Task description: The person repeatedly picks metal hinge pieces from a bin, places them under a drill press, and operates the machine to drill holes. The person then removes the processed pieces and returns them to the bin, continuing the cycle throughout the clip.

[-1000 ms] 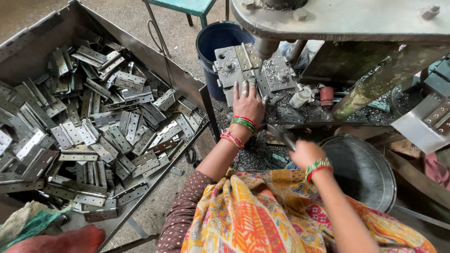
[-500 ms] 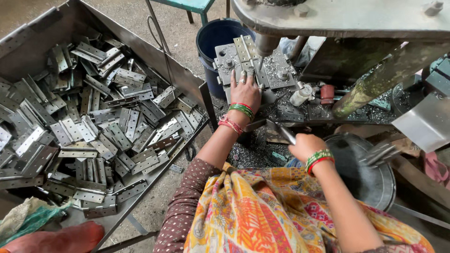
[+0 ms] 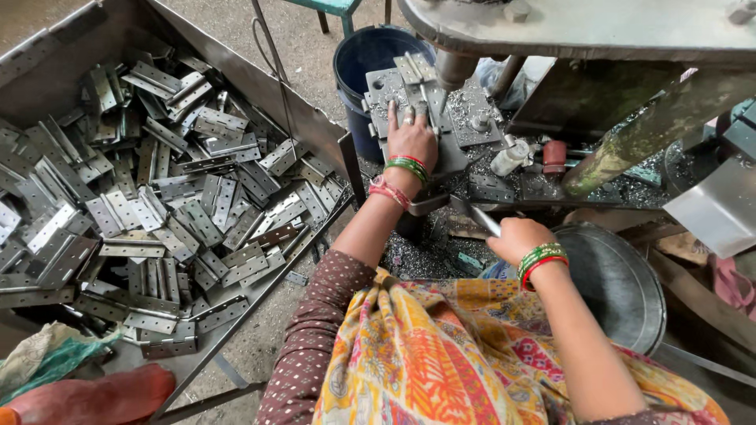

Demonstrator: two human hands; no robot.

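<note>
Left hand farther onto die plate

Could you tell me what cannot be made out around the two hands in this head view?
- What the left hand presses on the die plate: covered by its palm.
- Right hand grip on the metal strip: fingers curl away.
- Blue bucket contents: hidden behind the plate.

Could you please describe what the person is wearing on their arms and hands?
Both hands are bare, without gloves. The left hand has a ring on one finger, and its wrist carries stacked green and red bangles plus a pinkish-red band further up the forearm. The right hand has green and red bangles at the wrist. A dark brown sleeve with small pale dots covers the left upper arm.
</note>
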